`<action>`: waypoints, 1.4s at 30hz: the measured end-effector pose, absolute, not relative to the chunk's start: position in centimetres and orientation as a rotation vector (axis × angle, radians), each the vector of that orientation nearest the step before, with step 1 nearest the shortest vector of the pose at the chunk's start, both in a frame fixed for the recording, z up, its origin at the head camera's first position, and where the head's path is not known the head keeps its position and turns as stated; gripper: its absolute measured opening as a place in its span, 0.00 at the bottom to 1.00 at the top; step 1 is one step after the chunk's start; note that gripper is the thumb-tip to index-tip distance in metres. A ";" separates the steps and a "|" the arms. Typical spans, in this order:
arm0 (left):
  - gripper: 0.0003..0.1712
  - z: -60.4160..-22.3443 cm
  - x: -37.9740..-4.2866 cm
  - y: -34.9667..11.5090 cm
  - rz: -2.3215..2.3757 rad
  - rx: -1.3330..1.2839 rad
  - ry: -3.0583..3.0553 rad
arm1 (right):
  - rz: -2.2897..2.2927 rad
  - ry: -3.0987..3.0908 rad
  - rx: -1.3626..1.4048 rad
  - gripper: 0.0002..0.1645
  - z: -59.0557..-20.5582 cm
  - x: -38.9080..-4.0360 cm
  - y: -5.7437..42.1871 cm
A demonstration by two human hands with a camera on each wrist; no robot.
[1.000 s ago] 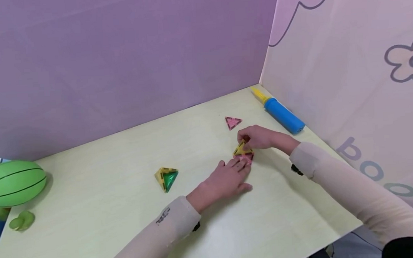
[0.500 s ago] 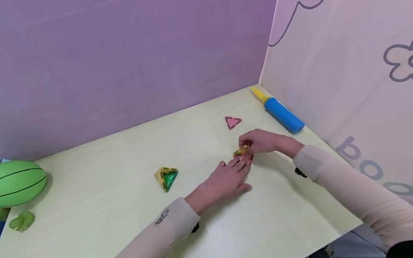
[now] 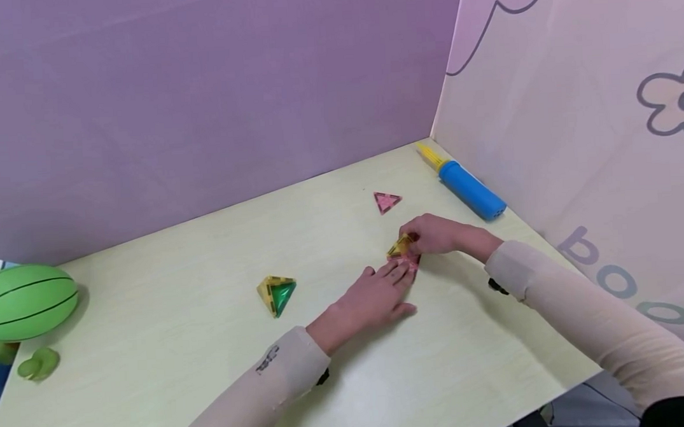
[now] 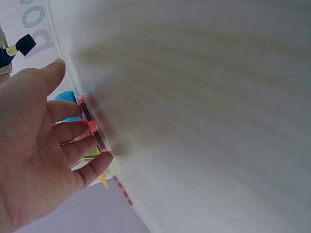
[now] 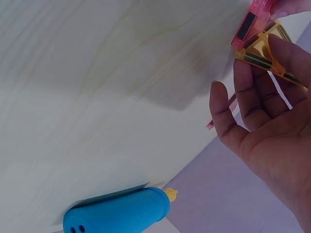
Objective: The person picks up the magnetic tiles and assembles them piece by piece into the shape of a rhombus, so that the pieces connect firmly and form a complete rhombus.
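Yellow triangular magnetic tiles [image 3: 399, 244] are pinched between the thumb and fingers of my right hand [image 3: 434, 233]. They stand tilted against a pink triangular tile [image 5: 255, 24], their edges meeting in the right wrist view. My left hand [image 3: 374, 298] lies palm down, its fingertips resting on that pink tile and partly covering it; the thumb is spread to the side. Further back a second pink triangular tile [image 3: 387, 202] lies flat on its own. To the left stands a small pyramid of yellow and green tiles [image 3: 277, 295], apart from both hands.
A blue hand pump [image 3: 471, 190] with a yellow nozzle lies along the right wall. At the table's left edge are a green striped balloon [image 3: 27, 302] and a small green curled object [image 3: 39, 365]. A purple panel [image 3: 217, 104] rises behind the pale table [image 3: 170, 348].
My right hand moved slightly down and right, tipping the yellow tiles low over the pink one, then raising them a little again. My left hand has stayed in place.
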State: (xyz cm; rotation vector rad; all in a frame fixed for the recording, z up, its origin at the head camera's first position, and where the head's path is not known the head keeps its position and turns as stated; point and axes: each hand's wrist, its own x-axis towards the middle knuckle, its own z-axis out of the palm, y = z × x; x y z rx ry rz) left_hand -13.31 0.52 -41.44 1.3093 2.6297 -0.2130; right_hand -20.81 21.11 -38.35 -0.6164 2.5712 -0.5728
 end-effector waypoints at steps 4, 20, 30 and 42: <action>0.42 -41.3 -13.4 0.7 -0.222 1.309 2.623 | -0.552 2.590 -0.639 0.08 -38.4 -20.9 21.2; 0.44 -41.0 -13.7 1.0 -0.283 1.313 2.610 | -0.447 2.657 -0.697 0.13 -38.6 -20.7 21.1; 0.28 -39.8 -14.7 0.4 -0.045 1.362 2.707 | -0.511 2.640 -0.659 0.11 -38.6 -20.5 21.2; 0.27 -39.8 -18.3 1.6 0.355 0.730 2.835 | -0.521 2.569 -0.569 0.25 -37.6 -20.4 21.9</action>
